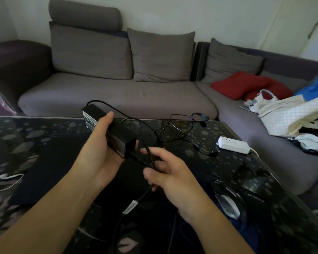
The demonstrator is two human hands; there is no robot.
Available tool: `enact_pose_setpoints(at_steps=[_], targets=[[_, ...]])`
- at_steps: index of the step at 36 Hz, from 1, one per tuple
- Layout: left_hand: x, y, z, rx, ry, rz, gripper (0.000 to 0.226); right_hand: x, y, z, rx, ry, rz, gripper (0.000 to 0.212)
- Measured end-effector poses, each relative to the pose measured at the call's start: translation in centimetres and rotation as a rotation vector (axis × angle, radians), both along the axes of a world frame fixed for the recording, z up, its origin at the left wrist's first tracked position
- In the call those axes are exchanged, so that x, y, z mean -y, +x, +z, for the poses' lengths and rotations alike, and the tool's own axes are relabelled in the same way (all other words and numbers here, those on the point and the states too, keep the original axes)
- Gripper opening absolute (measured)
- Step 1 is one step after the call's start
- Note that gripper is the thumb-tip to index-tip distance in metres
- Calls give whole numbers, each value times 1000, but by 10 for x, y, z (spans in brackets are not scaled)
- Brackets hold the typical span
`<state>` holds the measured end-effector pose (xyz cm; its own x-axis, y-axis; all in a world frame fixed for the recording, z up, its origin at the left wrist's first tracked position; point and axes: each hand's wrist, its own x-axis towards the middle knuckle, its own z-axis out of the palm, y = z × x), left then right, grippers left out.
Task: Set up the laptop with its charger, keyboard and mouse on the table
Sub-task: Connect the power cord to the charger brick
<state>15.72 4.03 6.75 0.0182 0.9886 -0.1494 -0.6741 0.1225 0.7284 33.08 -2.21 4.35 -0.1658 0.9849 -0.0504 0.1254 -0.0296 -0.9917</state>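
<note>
My left hand grips the black charger brick, lifted above the table. At the brick's near end my right hand holds the black power cord where its plug meets the brick. The cord runs down past a white tag toward me. More loose cable lies in loops on the dark glass table. The closed black laptop lies flat on the table under my left arm. A black and white mouse sits at the right, near the table edge.
A white power strip lies on the table's right side. A white earphone and wire rest at the left edge. A grey corner sofa stands behind, with red cushions, bags and clothes on its right part.
</note>
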Motion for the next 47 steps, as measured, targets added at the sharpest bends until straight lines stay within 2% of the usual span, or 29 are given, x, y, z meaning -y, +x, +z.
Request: enact_pose_setpoints(at_steps=[2,4,5,7,11,13,15,18,24,29,35,39,43,47], targets=[[1,0,1,-10,11,0,28,2,-1,5,-163,-14,31,17],[3,0,2,-5,7,1,25,2,-1,6,-279,-70,-21,31],[3,0,3,-3,9,3,24,2,-2,7,-278,-97,-53,33],[5,-1,2,0,13,-5,25,4,0,8,-177,-84,-68,32],[8,-2,4,-30,-6,-24,26,12,4,11,203,144,-52,24],[9,-4,3,-14,-29,-26,31,14,7,15,205,225,-48,23],[8,-6,3,13,-55,-27,38,16,12,20,110,288,-31,38],[7,-8,4,57,-86,-9,41,15,21,25,-180,364,-89,50],[7,-5,6,76,-83,-19,42,14,35,34,-660,279,-165,26],[4,-3,10,99,-86,-11,40,12,48,43,-786,334,-193,22],[-8,34,23,87,-15,-70,42,3,88,76,-634,486,-295,30],[-22,70,25,121,31,-168,35,-19,118,94,-478,549,-483,34],[-37,102,19,134,2,-182,46,-48,155,101,-373,537,-669,29],[-52,123,4,119,-25,-137,59,-71,198,86,-262,421,-801,30]])
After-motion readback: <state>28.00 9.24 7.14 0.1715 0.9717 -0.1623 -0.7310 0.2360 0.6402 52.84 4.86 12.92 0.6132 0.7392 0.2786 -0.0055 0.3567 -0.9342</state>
